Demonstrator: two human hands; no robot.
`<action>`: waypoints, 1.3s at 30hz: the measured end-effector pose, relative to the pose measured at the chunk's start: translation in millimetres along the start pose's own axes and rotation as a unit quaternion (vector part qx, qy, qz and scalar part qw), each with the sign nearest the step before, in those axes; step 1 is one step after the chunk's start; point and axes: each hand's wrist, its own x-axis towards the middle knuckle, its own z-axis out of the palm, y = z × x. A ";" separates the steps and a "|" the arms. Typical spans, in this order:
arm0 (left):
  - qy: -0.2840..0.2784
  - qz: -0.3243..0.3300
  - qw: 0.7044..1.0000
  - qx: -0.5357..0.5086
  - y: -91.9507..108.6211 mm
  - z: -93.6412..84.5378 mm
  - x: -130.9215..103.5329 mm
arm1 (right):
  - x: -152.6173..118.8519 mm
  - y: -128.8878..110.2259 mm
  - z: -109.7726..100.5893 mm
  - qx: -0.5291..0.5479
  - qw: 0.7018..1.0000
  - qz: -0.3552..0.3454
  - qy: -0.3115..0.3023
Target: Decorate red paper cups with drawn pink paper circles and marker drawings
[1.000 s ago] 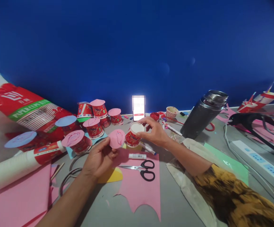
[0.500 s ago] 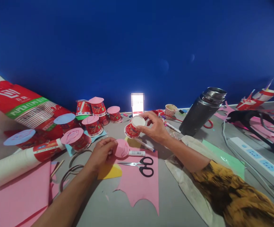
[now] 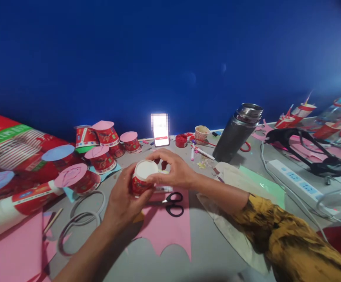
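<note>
Upside down, a red printed paper cup [image 3: 146, 170] shows its white base. My left hand [image 3: 123, 199] is closed around its side, thumb across the front. From the right, my right hand [image 3: 176, 170] grips the same cup near the base edge with thumb and fingers. Below the hands lies a cut pink paper sheet [image 3: 170, 231], with black-handled scissors [image 3: 173, 204] on it, their blades partly hidden. A white glue stick or marker [image 3: 164, 188] shows just under my right hand. The pink paper disc seen earlier is hidden.
Several paper cups topped with discs, such as a pink-topped cup [image 3: 78, 179], stand left. Grey tape rings [image 3: 79, 219] lie nearer. A lit phone [image 3: 161, 131] stands at the back. Right are a black flask [image 3: 235, 135], a cloth [image 3: 232, 211] and a power strip [image 3: 295, 180].
The cup has come down and left, nearer to me. My left hand has gone from the pink disc to the cup's side. The view has shifted right.
</note>
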 end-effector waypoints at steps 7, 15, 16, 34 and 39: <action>0.040 -0.202 0.955 -0.215 -9.5 -6.2 9.2 | 2.8 -4.4 -18.6 -0.336 0.903 0.093 -0.249; 0.090 -0.295 0.861 -0.404 -27.3 -0.5 13.5 | -4.4 8.5 4.0 -0.408 0.846 0.042 -0.341; 0.086 -0.303 0.855 -0.413 -26.3 -1.1 13.8 | -2.9 9.3 -0.3 -0.400 0.852 0.048 -0.335; -0.059 -0.224 0.907 -0.351 -11.4 -9.8 5.0 | 8.9 15.1 -32.6 0.200 0.964 0.157 -0.079; -0.102 -0.169 0.942 -0.270 -9.3 -9.4 6.3 | 8.3 10.3 -35.2 0.116 0.984 0.136 -0.003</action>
